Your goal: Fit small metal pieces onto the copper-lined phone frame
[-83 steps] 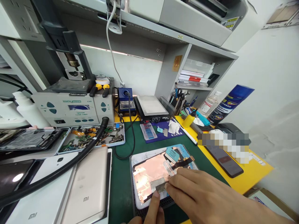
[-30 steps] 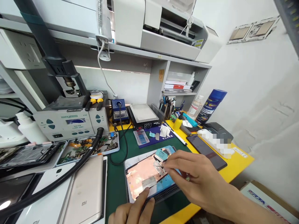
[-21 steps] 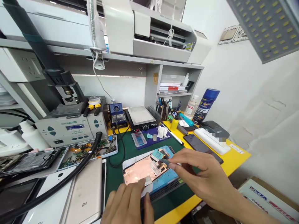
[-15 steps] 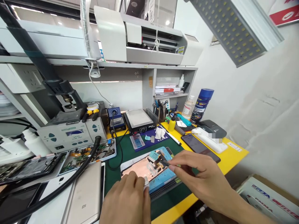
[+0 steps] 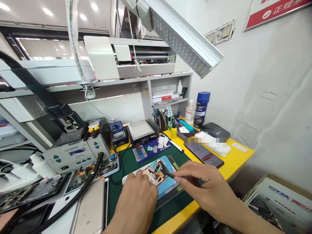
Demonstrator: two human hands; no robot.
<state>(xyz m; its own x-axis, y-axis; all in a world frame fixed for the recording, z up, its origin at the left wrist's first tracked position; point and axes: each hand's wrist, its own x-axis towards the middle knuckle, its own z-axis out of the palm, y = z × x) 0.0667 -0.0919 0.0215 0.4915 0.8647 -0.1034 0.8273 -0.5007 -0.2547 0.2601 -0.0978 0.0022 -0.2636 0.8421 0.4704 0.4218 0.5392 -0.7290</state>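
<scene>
A copper-coloured phone screen part [image 5: 146, 171], its back facing up, lies on a blue pad [image 5: 163, 188] over a dark perforated plate [image 5: 162, 204]. My left hand [image 5: 139, 195] rests over the near left side of the screen part with curled fingers. Its fingertips are hidden, so what they grip does not show. My right hand [image 5: 203, 185] pinches a thin dark flat piece [image 5: 168, 171] between thumb and forefinger. That piece reaches the flex cable and teal sticker [image 5: 156, 166] at the part's far right corner; its exact kind is unclear.
Left of the green mat [image 5: 129, 158] lie a gold phone [image 5: 90, 208] and a tray [image 5: 117, 167] of circuit boards. A black hose [image 5: 80, 191] crosses them. Behind stand a hot plate [image 5: 141, 130] and a soldering stand [image 5: 118, 133]. A dark phone [image 5: 204, 154] lies right.
The camera view has tilted up and shifted. My left hand has moved further over the screen part, and the small white thing seen at its thumb is now hidden. The dark phone's display has lit.
</scene>
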